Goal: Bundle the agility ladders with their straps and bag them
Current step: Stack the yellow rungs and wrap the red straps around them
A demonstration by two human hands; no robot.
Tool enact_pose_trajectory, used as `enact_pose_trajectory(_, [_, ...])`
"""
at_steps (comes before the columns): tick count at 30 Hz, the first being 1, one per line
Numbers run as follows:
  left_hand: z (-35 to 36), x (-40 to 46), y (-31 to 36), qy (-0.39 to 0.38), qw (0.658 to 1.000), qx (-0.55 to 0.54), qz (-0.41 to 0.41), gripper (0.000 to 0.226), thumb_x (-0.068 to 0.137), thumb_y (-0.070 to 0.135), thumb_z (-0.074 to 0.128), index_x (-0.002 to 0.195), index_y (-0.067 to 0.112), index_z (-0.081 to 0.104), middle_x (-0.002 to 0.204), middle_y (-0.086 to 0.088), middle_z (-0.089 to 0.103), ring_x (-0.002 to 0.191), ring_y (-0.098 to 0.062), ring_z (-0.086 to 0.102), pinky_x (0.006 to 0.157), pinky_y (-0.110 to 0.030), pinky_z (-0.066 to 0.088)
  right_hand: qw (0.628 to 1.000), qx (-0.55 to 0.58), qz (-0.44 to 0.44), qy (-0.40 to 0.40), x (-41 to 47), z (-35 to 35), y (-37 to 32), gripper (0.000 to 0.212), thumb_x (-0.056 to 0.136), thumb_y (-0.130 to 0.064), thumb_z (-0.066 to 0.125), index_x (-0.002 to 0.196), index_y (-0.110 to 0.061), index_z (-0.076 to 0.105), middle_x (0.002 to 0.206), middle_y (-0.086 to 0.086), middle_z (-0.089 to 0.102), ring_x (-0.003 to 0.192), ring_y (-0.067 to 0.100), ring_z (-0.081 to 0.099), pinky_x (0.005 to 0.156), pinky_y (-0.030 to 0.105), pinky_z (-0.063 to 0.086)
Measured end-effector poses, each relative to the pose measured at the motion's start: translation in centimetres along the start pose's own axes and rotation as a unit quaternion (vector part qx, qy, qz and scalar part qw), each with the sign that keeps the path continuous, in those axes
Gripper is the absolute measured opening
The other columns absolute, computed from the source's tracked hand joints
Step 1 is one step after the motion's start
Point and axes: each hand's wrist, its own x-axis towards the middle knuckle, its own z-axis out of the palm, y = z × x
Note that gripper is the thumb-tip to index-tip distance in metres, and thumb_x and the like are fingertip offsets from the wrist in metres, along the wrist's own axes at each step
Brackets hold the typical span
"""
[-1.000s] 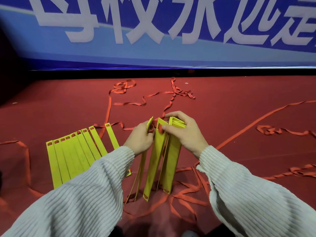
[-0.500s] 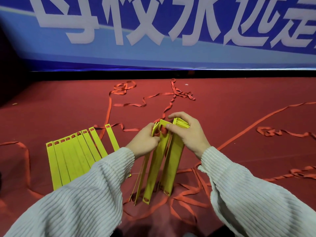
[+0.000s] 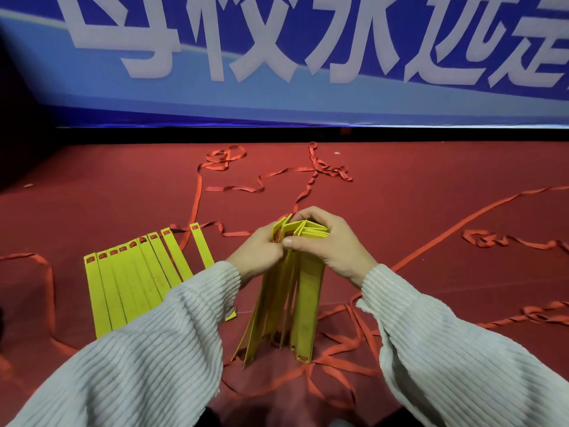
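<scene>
Red carpeted floor (image 3: 431, 211) fills the scene, with thin red webbing straps (image 3: 261, 186) straggling across it from eleven o'clock round to three o'clock and tangling under the work at six o'clock. Behind, at twelve o'clock, hangs a wide blue banner with large white characters (image 3: 277, 50) above a black strip. At nine o'clock a fanned row of flat yellow plastic ladder rungs (image 3: 129, 282) lies on the floor, partly covered by the left ribbed white sleeve (image 3: 138, 349); red strap shows in the slots at their far ends.

At the centre a bundle of yellow plastic rungs (image 3: 295, 297) stands nearly upright, its lower ends resting on the floor among the straps, splaying slightly at the bottom. The right hand (image 3: 329, 245) curls over the top of the bundle, fingers wrapped round the far side and thumb pressed on the near face. The left hand (image 3: 258, 251) meets it from nine o'clock, fingers pinching the leftmost rung tops.
</scene>
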Motion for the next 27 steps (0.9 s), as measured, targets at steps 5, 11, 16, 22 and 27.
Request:
enact_pose_trajectory(5, [-0.2, 0.0, -0.3, 0.052, 0.998, 0.031, 0.017, 0.031, 0.085, 0.008, 0.055, 0.109, 0.022, 0.070, 0.097, -0.007, 0.075, 0.086, -0.023, 0.070, 0.083, -0.044, 0.057, 1.000, -0.007, 0.010, -0.010, 0.1, -0.1, 0.0, 0.021, 0.084, -0.023, 0.085, 0.102, -0.025, 0.074, 0.093, 0.003, 0.075, 0.082, 0.012, 0.067, 0.084, 0.044, 0.057])
enact_pose_trajectory(11, [0.4, 0.2, 0.0, 0.000, 0.995, 0.100, 0.000, 0.040, 0.089, 0.007, 0.059, 0.127, 0.017, 0.052, 0.107, -0.005, 0.064, 0.089, -0.016, 0.060, 0.082, -0.034, 0.051, 0.997, -0.030, 0.020, 0.069, 0.2, 0.1, 0.1, 0.013, 0.083, -0.021, 0.081, 0.088, -0.022, 0.069, 0.078, -0.004, 0.068, 0.072, 0.009, 0.059, 0.071, 0.034, 0.049])
enact_pose_trajectory(16, [-0.2, 0.2, -0.1, -0.006, 0.989, 0.136, 0.055, 0.032, 0.095, 0.024, 0.076, 0.122, 0.025, 0.058, 0.087, 0.016, 0.063, 0.072, 0.007, 0.058, 0.067, -0.008, 0.041, 0.991, 0.002, 0.040, 0.127, 0.1, -1.0, 0.4, 0.015, 0.084, -0.019, 0.081, 0.090, -0.015, 0.067, 0.076, -0.007, 0.067, 0.069, 0.009, 0.061, 0.067, 0.032, 0.052])
enact_pose_trajectory(22, [-1.1, 0.2, -0.8, 0.025, 0.985, 0.156, 0.065, 0.042, 0.086, 0.046, 0.082, 0.121, 0.029, 0.067, 0.094, -0.008, 0.073, 0.076, -0.020, 0.065, 0.080, -0.036, 0.055, 0.992, -0.001, 0.043, 0.122, 0.3, -1.4, 0.5, 0.023, 0.083, -0.029, 0.084, 0.086, -0.015, 0.067, 0.075, -0.005, 0.067, 0.068, 0.011, 0.060, 0.065, 0.032, 0.051])
enact_pose_trajectory(27, [-0.9, 0.3, -0.6, 0.035, 0.993, 0.107, 0.032, 0.035, 0.085, 0.037, 0.085, 0.110, 0.019, 0.068, 0.090, -0.004, 0.072, 0.077, -0.018, 0.064, 0.080, -0.039, 0.056, 0.995, -0.001, 0.026, 0.096, 0.4, -1.2, 0.1, 0.012, 0.087, -0.011, 0.075, 0.093, -0.020, 0.077, 0.091, -0.003, 0.077, 0.085, 0.011, 0.072, 0.081, 0.032, 0.057])
